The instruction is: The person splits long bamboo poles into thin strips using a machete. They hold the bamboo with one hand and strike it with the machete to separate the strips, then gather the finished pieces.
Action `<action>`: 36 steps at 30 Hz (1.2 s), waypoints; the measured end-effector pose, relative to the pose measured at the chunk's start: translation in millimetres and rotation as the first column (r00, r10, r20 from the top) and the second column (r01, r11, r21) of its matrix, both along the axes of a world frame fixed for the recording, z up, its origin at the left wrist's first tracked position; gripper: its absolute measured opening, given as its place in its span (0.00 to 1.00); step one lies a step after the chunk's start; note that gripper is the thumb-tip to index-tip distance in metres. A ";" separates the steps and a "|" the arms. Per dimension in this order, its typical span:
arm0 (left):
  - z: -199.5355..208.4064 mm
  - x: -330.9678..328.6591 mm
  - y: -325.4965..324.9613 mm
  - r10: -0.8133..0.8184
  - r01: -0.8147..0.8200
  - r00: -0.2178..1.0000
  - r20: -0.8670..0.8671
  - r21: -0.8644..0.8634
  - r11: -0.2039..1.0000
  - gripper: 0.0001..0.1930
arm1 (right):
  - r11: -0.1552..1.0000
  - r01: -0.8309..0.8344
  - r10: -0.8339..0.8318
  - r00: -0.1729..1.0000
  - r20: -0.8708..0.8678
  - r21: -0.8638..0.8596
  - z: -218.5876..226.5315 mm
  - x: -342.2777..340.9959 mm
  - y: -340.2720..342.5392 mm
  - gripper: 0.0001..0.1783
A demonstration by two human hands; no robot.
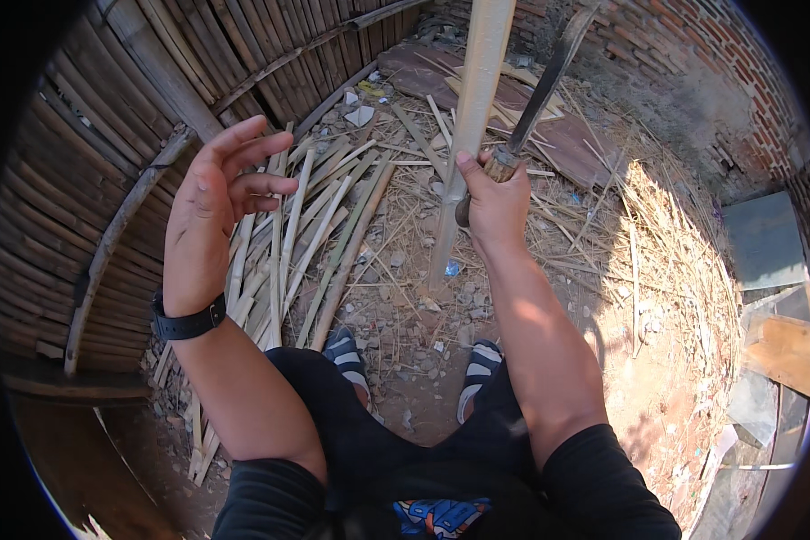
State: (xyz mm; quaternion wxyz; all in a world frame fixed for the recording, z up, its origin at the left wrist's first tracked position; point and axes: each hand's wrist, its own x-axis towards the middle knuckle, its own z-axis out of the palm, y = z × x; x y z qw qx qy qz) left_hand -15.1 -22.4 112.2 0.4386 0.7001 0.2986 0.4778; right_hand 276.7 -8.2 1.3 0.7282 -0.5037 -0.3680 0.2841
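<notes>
My right hand is wrapped around the wooden handle of a machete. Its long dark blade points up and away, tilted to the right. Just left of that hand a pale upright post rises from the ground past the top of the view. My right thumb overlaps the post's edge; whether it touches cannot be made out. Raised on the left, my left hand holds nothing, its fingers apart and loosely bent. Below and beyond it lies a heap of split bamboo strips.
A bamboo-slat wall curves along the left, and a brick wall stands at the back right. Shavings and rubble cover the ground. A reddish-brown board lies behind the post. Flat panels lean at the right edge.
</notes>
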 end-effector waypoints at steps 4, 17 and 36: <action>-11.2 17.3 1.3 -0.220 0.204 0.969 -0.111 -0.143 0.969 0.32 | 0.986 0.061 -0.017 0.963 -0.269 0.157 11.1 45.6 -0.5 0.16; -35.4 7.0 30.0 -0.165 -0.048 0.868 -0.468 -0.411 0.910 0.23 | 0.959 0.283 -0.203 0.671 -0.713 -0.007 7.3 136.1 -19.9 0.17; -51.1 69.1 29.7 0.020 0.154 0.849 0.529 -0.283 0.947 0.29 | 0.999 0.042 -0.026 0.616 -0.788 0.000 -37.7 107.1 6.4 0.21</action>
